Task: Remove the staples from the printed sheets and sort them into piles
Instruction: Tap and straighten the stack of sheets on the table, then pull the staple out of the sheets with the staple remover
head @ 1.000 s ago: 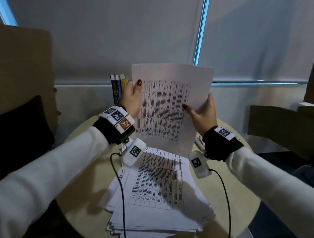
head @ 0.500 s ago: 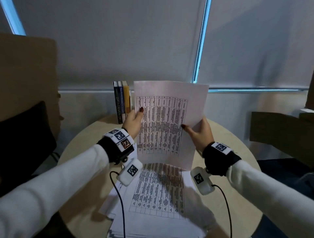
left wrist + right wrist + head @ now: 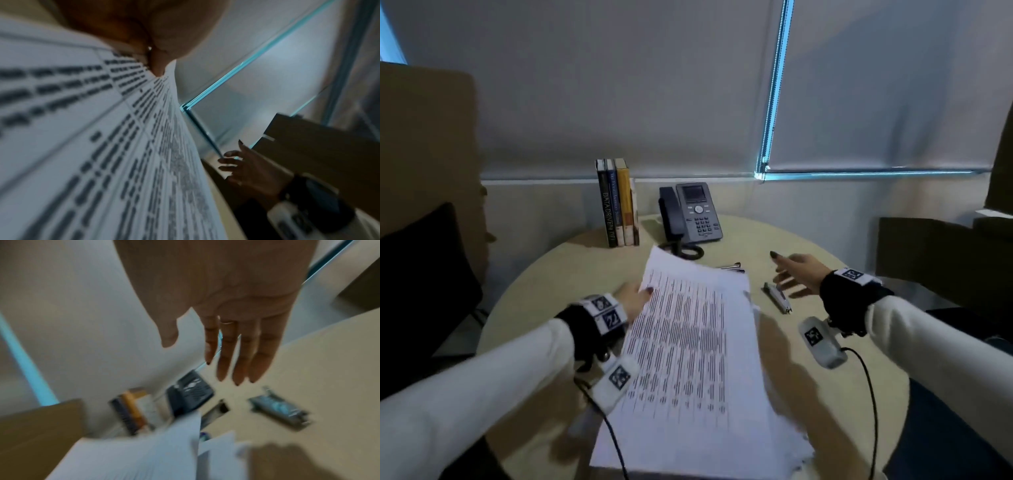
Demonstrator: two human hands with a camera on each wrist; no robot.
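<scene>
A printed sheet with table rows lies low and slanted over the paper stack on the round table. My left hand pinches the sheet's left edge, thumb on top. In the left wrist view the thumb presses on the sheet. My right hand is off the paper, fingers straight and spread, hovering above a grey stapler-like tool. The right wrist view shows those fingers holding nothing, with the tool below them. No staple is visible.
A desk phone and three upright books stand at the table's far edge. A small metal tool lies just past the sheet's far corner. Chairs stand on both sides, with a wall and window blinds behind.
The sheet held upright by both hands has come down onto the stack. The right hand has let go and moved right over the tool. The phone is now uncovered.
</scene>
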